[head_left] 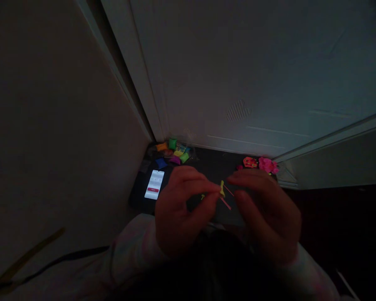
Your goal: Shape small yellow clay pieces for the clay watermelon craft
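Note:
In dim light both hands are raised above a dark surface (pixel 213 165). My left hand (pixel 178 209) pinches a small yellow-green clay piece (pixel 222 189) between thumb and fingertips. My right hand (pixel 268 213) is curled close on the other side, its fingertips touching thin pink strips (pixel 227 197) that stick out by the clay piece. A tiny yellow bit (pixel 202 196) lies just below my left fingers.
A lit phone (pixel 154 184) lies at the left of the dark surface. Several coloured clay packets (pixel 174 152) are piled at the back left. Pink and orange clay shapes (pixel 260 164) sit at the back right. A white door stands behind; a dark cable (pixel 50 264) crosses the floor.

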Motion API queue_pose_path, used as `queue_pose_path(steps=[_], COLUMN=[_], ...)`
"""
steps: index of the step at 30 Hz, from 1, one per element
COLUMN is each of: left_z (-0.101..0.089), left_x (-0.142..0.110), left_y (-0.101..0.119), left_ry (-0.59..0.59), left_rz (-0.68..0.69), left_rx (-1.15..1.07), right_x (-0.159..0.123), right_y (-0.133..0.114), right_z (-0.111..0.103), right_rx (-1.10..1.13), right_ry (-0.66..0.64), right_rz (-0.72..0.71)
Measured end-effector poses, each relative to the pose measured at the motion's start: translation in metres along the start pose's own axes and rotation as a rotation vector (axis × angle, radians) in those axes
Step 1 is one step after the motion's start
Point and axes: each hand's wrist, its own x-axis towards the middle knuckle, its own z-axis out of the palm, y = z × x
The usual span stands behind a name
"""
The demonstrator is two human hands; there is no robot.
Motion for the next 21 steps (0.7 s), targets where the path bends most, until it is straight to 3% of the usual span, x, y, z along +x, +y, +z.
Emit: queue_pose_path(steps=[6, 10, 16, 21], left_z=[0.0, 0.001, 0.002, -0.004], left_x=[-0.001, -0.003, -0.005, -0.004], left_y=[0.002, 0.001, -0.002, -0.003], left_ry=[-0.065, -0.084, -0.093, -0.181], left_rz=[-0.256, -0.322, -0.334, -0.304], left_rx=[-0.248, -0.32, -0.354, -0.338], right_x=[0.002, 0.003, 0.003, 0.003], right_y=[0.005, 0.008, 0.012, 0.014], right_z=[0.004, 0.008, 0.009, 0.006], right_rx=[0.496, 0.732, 0.811, 0.832], right_ry=[-0.151, -0.142, -0.152, -0.204], right_rz=[0.341, 0.509, 0.579, 0.588])
